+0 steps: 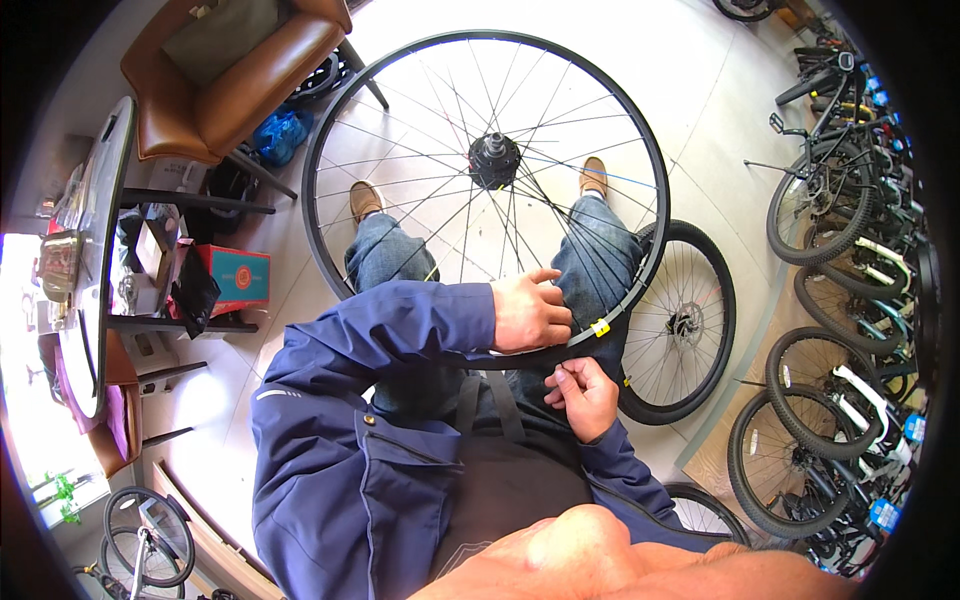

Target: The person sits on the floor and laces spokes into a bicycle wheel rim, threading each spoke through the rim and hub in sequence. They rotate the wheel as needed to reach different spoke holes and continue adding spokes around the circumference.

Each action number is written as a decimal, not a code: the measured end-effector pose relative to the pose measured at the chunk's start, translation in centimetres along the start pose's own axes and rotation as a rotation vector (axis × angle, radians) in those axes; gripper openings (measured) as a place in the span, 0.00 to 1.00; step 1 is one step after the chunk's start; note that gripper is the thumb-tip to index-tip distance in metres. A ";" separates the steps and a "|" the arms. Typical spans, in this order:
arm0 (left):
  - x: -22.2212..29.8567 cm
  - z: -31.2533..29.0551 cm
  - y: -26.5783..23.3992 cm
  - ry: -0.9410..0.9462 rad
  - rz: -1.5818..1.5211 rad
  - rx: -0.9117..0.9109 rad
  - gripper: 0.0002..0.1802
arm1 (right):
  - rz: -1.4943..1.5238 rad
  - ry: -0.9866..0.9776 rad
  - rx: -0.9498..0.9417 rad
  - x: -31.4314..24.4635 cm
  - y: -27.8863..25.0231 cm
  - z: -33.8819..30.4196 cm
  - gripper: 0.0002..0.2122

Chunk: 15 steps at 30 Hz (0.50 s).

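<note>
A bicycle wheel without a tyre lies tilted across my lap, its black rim wide before me. Thin spokes run from the black hub; some cross at uneven angles. My left hand reaches over the near part of the rim, fingers curled among the spokes; their tips are partly hidden. Just outside the rim, my right hand pinches thumb and fingers together. Whatever is between them is too small to make out. A yellow label is on the rim beside both hands.
A tyred wheel rests right of my leg. Rows of bicycles line the right side. To the left stand a brown leather chair, a table, a red and teal box and a blue bag.
</note>
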<state>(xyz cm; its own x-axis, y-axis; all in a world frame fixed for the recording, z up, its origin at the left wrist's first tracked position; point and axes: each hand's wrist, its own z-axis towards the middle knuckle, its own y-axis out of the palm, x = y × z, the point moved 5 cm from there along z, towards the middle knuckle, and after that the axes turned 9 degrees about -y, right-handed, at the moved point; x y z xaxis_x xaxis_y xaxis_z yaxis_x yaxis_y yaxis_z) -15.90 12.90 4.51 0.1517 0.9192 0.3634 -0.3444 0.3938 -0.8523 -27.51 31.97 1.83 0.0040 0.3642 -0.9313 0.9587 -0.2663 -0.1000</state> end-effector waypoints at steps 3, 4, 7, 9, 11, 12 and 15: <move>0.0 0.0 0.0 0.013 -0.015 -0.007 0.07 | -0.010 0.020 -0.023 0.1 -0.1 0.0 0.10; 0.0 0.0 0.0 0.011 -0.011 -0.022 0.06 | -0.009 0.028 -0.038 0.1 -0.2 0.0 0.10; 0.0 0.1 -0.2 -0.002 0.023 -0.044 0.06 | 0.010 0.027 -0.017 -0.1 -0.2 0.0 0.10; 0.1 0.2 -0.4 -0.009 0.018 -0.048 0.07 | 0.023 0.012 0.004 -0.2 -0.1 0.0 0.09; 0.1 0.2 -0.6 -0.013 -0.019 -0.051 0.10 | 0.025 0.006 0.012 -0.2 0.1 0.0 0.09; 0.1 0.2 -0.6 0.004 -0.015 -0.073 0.09 | 0.030 0.011 0.023 -0.2 0.1 0.1 0.09; 0.0 0.2 -0.7 0.019 -0.008 -0.082 0.09 | -0.013 0.010 0.018 -0.3 -0.1 0.1 0.09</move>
<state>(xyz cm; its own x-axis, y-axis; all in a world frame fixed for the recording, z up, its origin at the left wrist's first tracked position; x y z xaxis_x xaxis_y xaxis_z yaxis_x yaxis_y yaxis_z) -15.87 12.68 5.18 0.1717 0.9156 0.3635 -0.2662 0.3984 -0.8778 -27.59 31.77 2.10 -0.0051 0.3769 -0.9262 0.9534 -0.2775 -0.1182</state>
